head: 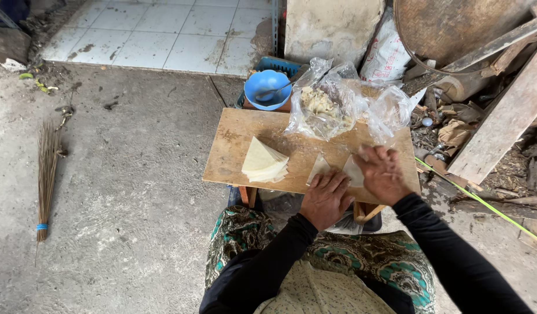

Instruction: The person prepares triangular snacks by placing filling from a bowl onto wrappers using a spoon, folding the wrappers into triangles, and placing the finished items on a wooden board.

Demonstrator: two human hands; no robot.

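Observation:
A thin pale wrapper sheet (320, 167) lies on the wooden board (233, 152) in front of me. My left hand (325, 197) presses on its near edge with fingers spread. Beside it, my right hand (382, 173) rests on the sheet's right part, fingers curled over it. A stack of triangular folded wrappers (263, 161) sits to the left of my hands. A clear plastic bag with pale filling (329, 106) lies at the board's far edge.
A blue bowl with a spoon (268, 89) stands behind the board. Planks and wood scraps (501, 125) are piled at the right. A stick broom (46, 174) lies on the concrete floor at the left. White tiles (163, 32) begin farther back.

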